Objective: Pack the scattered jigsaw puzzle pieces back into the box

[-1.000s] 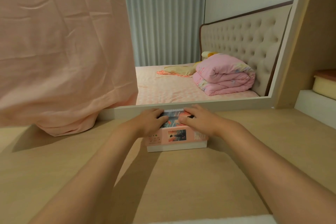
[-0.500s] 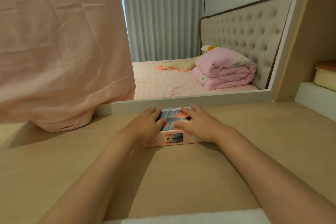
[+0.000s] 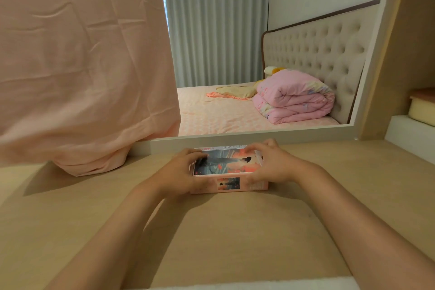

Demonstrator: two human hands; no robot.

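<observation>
opening step, i'd say: your left hand (image 3: 181, 172) and right hand (image 3: 270, 165) each clasp an end of the box (image 3: 229, 184); lift its lid (image 3: 227, 162) evenly.

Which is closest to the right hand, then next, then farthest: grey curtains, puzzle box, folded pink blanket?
1. Puzzle box: gripped by the right hand.
2. Folded pink blanket: on the bed beyond.
3. Grey curtains: at the very back.

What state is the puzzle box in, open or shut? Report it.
Shut: the picture lid covers the puzzle box, with the left hand and right hand gripping its ends. Whether it is fully seated, cannot tell.
</observation>
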